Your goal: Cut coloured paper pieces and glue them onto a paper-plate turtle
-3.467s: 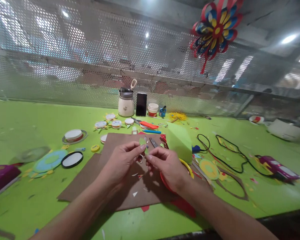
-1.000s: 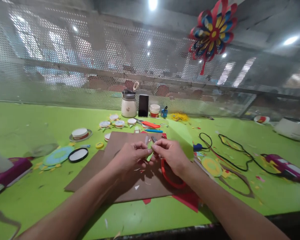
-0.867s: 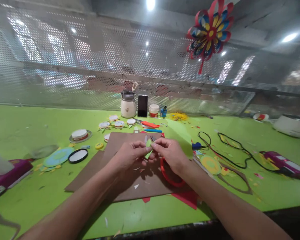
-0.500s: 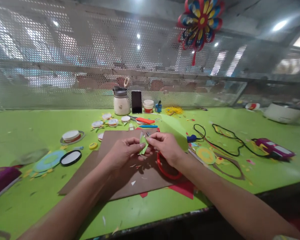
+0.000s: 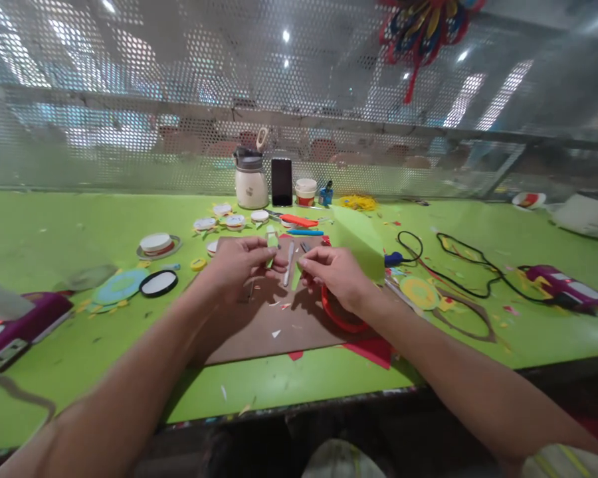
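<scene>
Two bare hands meet over a brown cardboard sheet (image 5: pixel 259 325) lying on the bright green tabletop (image 5: pixel 54 226).

At far left, a magenta flat device (image 5: pixel 14 325) sits near the table edge. Next along are a pale blue paper disc (image 5: pixel 119 287), a black-rimmed white oval lid (image 5: pixel 158 283) and a white round tape roll on a grey ring (image 5: pixel 155 243).

Left hand (image 5: pixel 242 262): thumb and forefinger pinched together on a small pale green paper piece (image 5: pixel 272 240), held just above the far part of the cardboard. Right hand (image 5: pixel 336 275): fingertips closed on a second small green paper sliver (image 5: pixel 296 274), just beside the left hand, the two pieces close together but apart. A thin white stick (image 5: pixel 290 263) lies on the cardboard between the hands; contact with either hand cannot be told.

Under the right hand lies a red plastic ring (image 5: pixel 341 318), over a red paper sheet (image 5: pixel 373 348). Behind the hands, by the perforated metal screen: a cream jar with dark lid (image 5: pixel 251 179), an upright black phone (image 5: pixel 282 181), a small white cup (image 5: pixel 305 191).

Right of the hands: a folded lime green paper sheet (image 5: pixel 361 242), a yellow-and-green paper disc (image 5: pixel 418 292), a looping black cable (image 5: pixel 458 265), a second magenta device (image 5: pixel 561 287).
</scene>
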Available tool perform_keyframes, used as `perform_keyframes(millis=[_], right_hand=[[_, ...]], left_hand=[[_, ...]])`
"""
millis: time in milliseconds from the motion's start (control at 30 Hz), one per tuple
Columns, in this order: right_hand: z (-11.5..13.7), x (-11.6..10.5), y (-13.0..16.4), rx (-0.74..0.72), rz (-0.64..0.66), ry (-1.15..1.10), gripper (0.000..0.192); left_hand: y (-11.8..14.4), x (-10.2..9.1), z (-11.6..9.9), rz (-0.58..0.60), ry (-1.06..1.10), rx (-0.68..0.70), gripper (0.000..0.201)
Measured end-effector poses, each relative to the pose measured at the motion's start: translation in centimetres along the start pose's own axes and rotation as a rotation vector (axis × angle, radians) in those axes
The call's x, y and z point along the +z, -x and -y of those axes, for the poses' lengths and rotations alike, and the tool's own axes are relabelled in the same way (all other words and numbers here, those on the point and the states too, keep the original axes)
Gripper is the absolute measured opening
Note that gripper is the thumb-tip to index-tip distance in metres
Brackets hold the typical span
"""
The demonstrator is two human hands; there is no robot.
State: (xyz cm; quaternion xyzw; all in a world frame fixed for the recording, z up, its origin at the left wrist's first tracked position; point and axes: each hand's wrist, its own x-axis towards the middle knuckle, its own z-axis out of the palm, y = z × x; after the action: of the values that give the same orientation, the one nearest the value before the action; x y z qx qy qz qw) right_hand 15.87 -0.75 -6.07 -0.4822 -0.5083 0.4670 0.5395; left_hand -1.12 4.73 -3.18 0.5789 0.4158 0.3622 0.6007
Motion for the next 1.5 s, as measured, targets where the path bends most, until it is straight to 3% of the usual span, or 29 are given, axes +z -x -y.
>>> perform_keyframes(millis=[100,167,300,433,533,700,867,1200,1500], right_hand=[[0.0,0.4,0.9,-0.084,-0.003,0.1,0.013],[0.0,1.0,2.1,-0.261,0.038,0.257,0.008],[0.2,2.4,5.3,-0.749,0.351,0.625,0.01],[0.0,2.8,8.1,-0.969,0.61,0.942,0.022],[-0.5,2.6,9.3,-1.003,0.634,1.017,0.023],[-1.3,2.3,10.3,-0.992,0.543,1.032,0.022],[-1.9,2.1,10.4,-0.924,0.457,1.124,0.023],[-2.2,2.1,10.3,-0.868,0.43,1.186,0.024],[-1.6,1.8,10.3,-0.894,0.542,1.201,0.024]], left_hand=[[-0.3,-0.7,-0.3,-0.128,-0.027,0.102,0.008],[-0.7,-1.1,-0.1,-0.179,-0.031,0.139,0.007],[-1.3,-1.4,0.8,-0.226,-0.053,0.085,0.012],[-1.5,-1.3,1.6,-0.214,-0.06,0.08,0.015],[-1.5,-1.2,1.8,-0.21,-0.067,0.115,0.016],[-1.7,-1.0,2.0,-0.218,-0.097,0.166,0.015],[-1.6,-0.8,2.2,-0.208,-0.127,0.199,0.014],[-1.3,-0.5,1.7,-0.211,-0.193,0.228,0.019],[-1.3,-0.5,1.8,-0.208,-0.195,0.248,0.019]])
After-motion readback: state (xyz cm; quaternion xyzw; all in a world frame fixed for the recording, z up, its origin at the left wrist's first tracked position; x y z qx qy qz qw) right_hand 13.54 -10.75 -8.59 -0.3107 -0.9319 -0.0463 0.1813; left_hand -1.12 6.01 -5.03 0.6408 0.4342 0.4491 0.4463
